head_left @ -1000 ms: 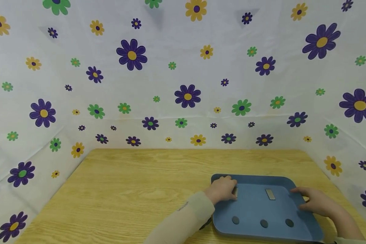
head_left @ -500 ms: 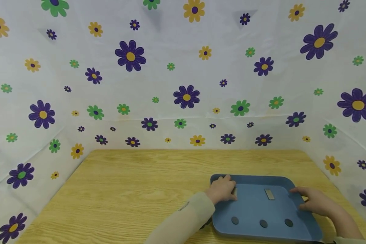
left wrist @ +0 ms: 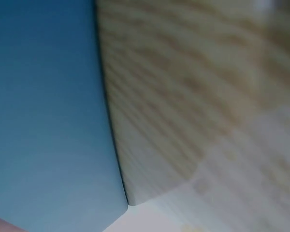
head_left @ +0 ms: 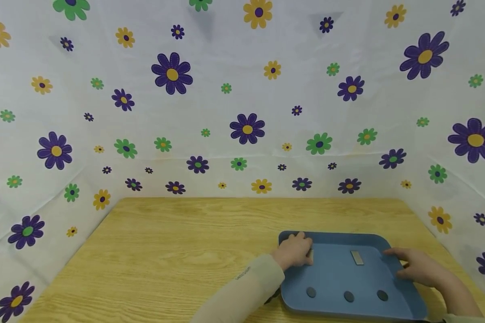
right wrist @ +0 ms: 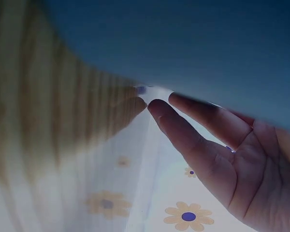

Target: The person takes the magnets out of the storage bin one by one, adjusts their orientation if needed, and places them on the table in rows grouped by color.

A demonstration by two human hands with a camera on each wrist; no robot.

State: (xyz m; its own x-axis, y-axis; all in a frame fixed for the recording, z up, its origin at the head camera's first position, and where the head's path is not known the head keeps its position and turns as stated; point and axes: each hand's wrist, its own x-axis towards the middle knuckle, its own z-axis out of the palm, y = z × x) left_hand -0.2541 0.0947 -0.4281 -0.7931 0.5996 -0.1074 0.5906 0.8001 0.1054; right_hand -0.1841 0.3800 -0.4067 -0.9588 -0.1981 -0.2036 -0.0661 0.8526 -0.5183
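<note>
The left hand seemingly pinches a small bar, while the right hand, thumb and fingers spread wide, probably steadies the tray at its edge.

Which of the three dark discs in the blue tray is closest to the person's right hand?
The rightmost disc, at the row's end beside the right wall of the tray; the middle disc and leftmost disc lie farther from the right hand.
</note>
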